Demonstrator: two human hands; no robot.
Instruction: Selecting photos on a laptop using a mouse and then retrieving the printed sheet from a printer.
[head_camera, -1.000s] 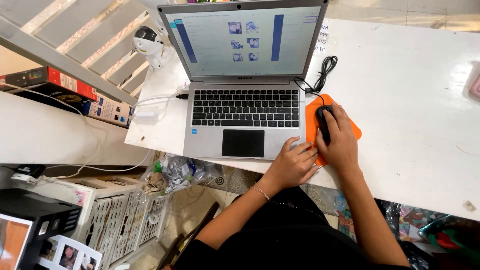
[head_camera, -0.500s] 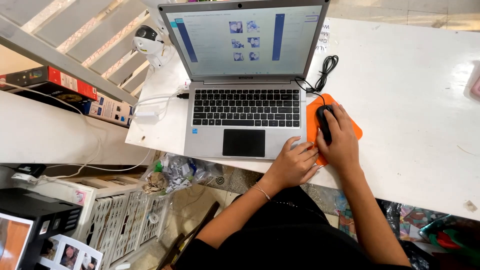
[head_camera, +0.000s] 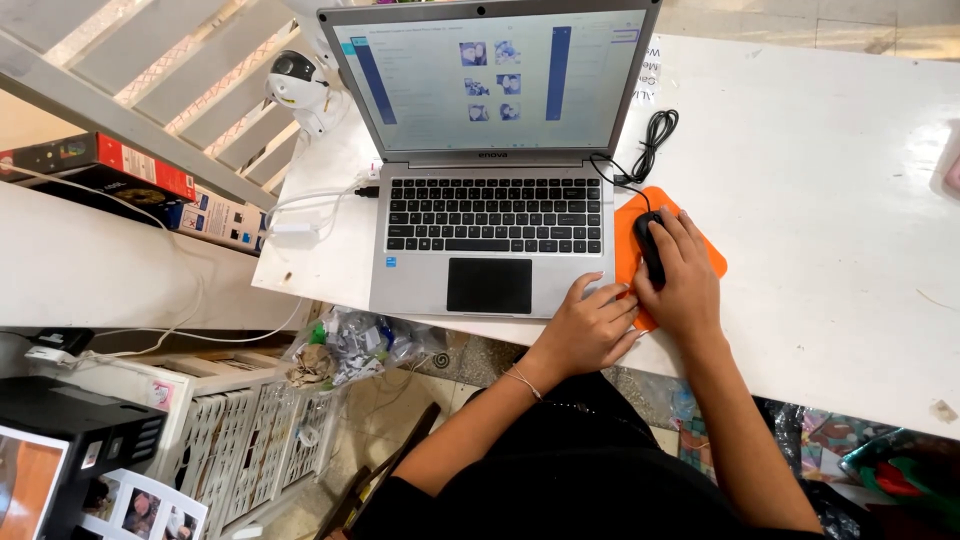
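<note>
Resting palm-down, right hand (head_camera: 685, 280) covers mouse (head_camera: 650, 243); left hand (head_camera: 590, 328) touches laptop (head_camera: 480, 290).

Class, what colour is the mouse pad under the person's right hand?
Orange; the mouse pad under the right hand shows best in the head view.
</note>
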